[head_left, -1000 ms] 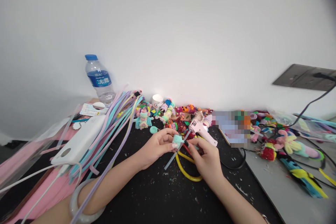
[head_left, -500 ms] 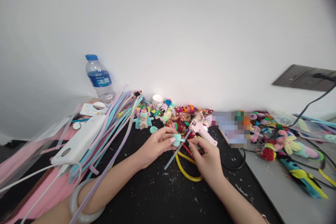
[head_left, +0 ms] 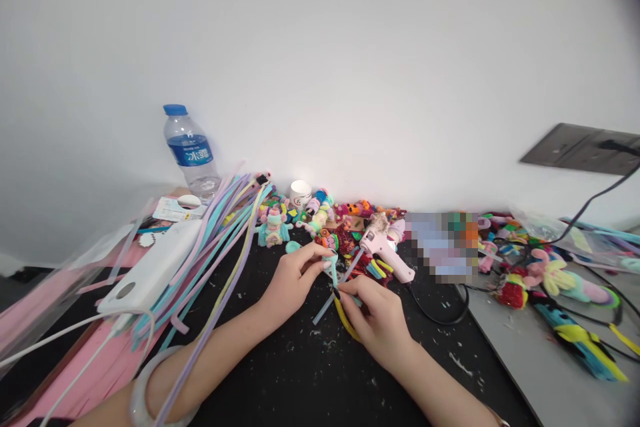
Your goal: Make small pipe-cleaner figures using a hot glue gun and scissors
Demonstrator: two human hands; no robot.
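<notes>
My left hand (head_left: 295, 277) pinches a small teal fuzzy piece (head_left: 331, 262) between thumb and fingertips, held low over the black mat (head_left: 280, 373). My right hand (head_left: 373, 317) is closed just below and to the right of it, its fingertips pinching the lower end of that teal piece beside the yellow-handled scissors (head_left: 346, 320). A pale glue stick (head_left: 336, 290) lies slanted under both hands. The pink glue gun (head_left: 384, 250) rests just behind my right hand.
A bundle of pastel fuzzy stems (head_left: 215, 240) and a white power bank (head_left: 153, 270) lie to the left. A water bottle (head_left: 190, 150) stands at the wall. Small fuzzy figures (head_left: 320, 213) crowd the back edge; more toys and cables (head_left: 560, 280) lie on the right.
Both hands have dropped lower and shifted slightly left. My right hand moved down-left over the scissors, uncovering the glue gun and the bits beside it. The teal piece looks narrower.
</notes>
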